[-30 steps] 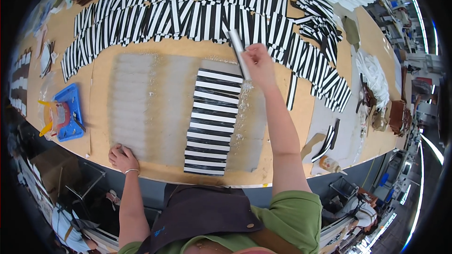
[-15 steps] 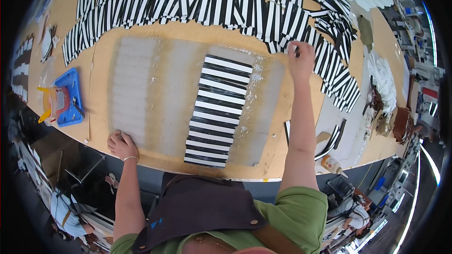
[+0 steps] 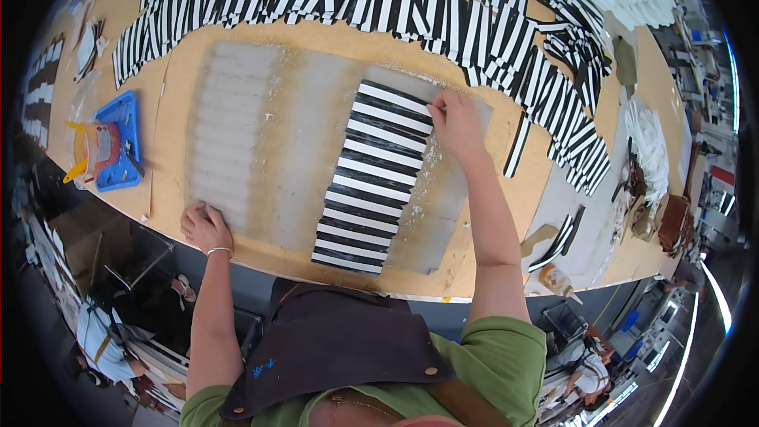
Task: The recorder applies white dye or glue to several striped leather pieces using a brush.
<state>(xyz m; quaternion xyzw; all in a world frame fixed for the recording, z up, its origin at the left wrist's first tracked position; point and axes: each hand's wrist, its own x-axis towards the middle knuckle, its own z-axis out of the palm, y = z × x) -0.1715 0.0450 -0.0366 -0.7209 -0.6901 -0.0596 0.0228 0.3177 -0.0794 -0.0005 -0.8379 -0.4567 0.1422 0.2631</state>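
"Several black-and-white strips form one column; how do they look?"

"Flat, side by side, white bands between streaky black ones, on the grey board on the table."

"What is nearest them?"

"The right hand, at the column's upper right corner, fingers bunched. The left hand rests curled by the board's lower left corner. Whether either grips anything, one cannot tell."

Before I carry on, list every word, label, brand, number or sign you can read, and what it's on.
None reads clearly.
Dark apron: small blue marks, too blurred to read.
Bottle with pointed nozzle: any label too small to read.
Reddish tub: any print too blurred to read.
Black-and-white strips: no lettering visible.
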